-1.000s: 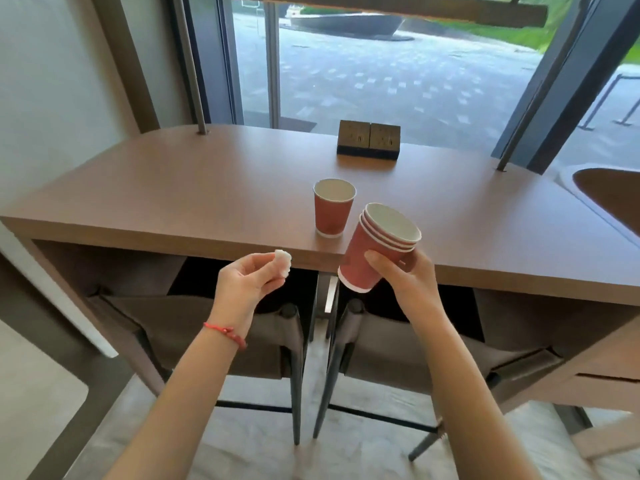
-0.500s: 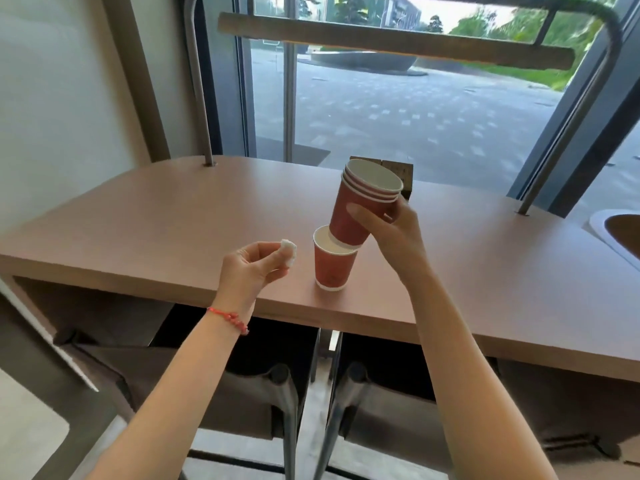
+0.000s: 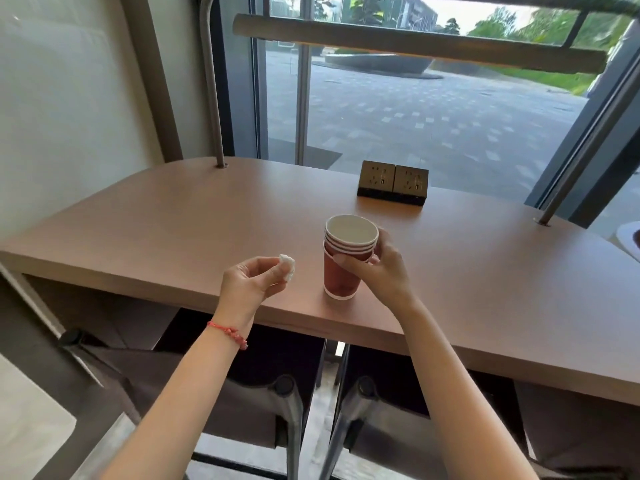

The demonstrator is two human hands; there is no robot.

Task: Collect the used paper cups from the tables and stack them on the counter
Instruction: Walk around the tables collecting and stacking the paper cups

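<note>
My right hand (image 3: 375,271) has its grip around the cup stack (image 3: 346,258), thumb across the front and fingers curled round the back, just below the rims. The stack is red with white rims and stands upright on the counter (image 3: 173,223), near the front edge. The upper cups sit nested in the bottom one; I count about four rims, close together, and the top cup shows a pale inside. The white foot of the bottom cup rests flat on the wood.

My left hand (image 3: 251,284) hovers to the left of the stack, apart from it, above the counter's front edge. Its grip pinches a small white wad (image 3: 287,266) between thumb and fingertips; it looks like crumpled tissue, though I cannot tell for sure. A red bracelet (image 3: 228,334) circles that wrist.

Farther back on the counter, beyond the stack and a little right, sits a socket box (image 3: 393,181) with two faces, well apart from the cups. A metal pole (image 3: 211,91) rises from the counter at the back left, and another pole (image 3: 585,143) slants up at the right. Behind them is a window (image 3: 433,116) onto a paved yard. Under the counter, two chairs (image 3: 284,403) stand side by side, their backs toward me.
</note>
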